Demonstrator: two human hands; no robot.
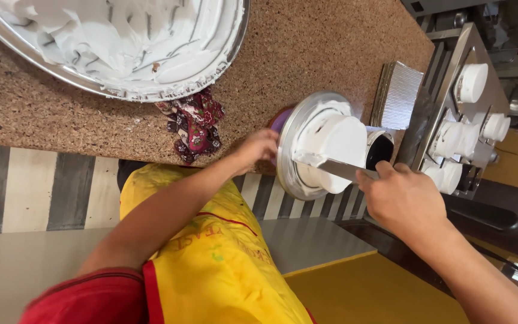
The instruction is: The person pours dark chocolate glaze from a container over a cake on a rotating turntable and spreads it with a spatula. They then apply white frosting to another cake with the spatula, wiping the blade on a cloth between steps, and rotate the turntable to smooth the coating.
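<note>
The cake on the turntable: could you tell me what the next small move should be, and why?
Probably turn the turntable a little with the left hand while the right hand holds the spatula against the white cake. The blade lies on the cream at one side, and the left hand is at the rim.

Cake (331, 141) on turntable (292, 174) — on counter (307, 48)

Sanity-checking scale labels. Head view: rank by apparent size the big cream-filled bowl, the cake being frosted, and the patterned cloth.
1. cream bowl, largest though cropped
2. white cake
3. patterned cloth

Cake and cloth look close; ranking unsure.
</note>
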